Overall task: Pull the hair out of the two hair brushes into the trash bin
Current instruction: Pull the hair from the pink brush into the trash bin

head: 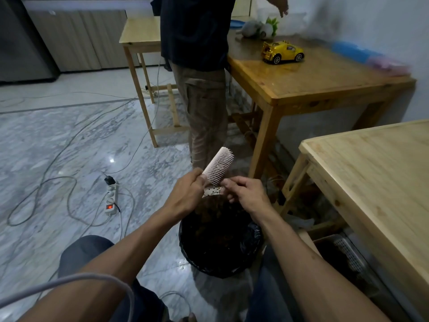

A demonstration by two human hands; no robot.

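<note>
A pale pink hair brush (219, 166) points up and away, bristles facing right, held over the trash bin (220, 238). My left hand (185, 194) grips its lower end. My right hand (246, 191) has its fingers pinched at the lowest bristles; whether hair is between them is too small to tell. The bin is lined with a black bag and stands on the floor between my knees. A perforated pale piece (212, 190) shows just under the brush, between my hands. A second brush is not clearly visible.
A person (199, 66) stands just beyond the bin beside a wooden table (325, 82) bearing a yellow toy car (282, 52). A light wooden table (376, 173) is close on my right. A power strip (111, 198) and cables lie on the marble floor at left.
</note>
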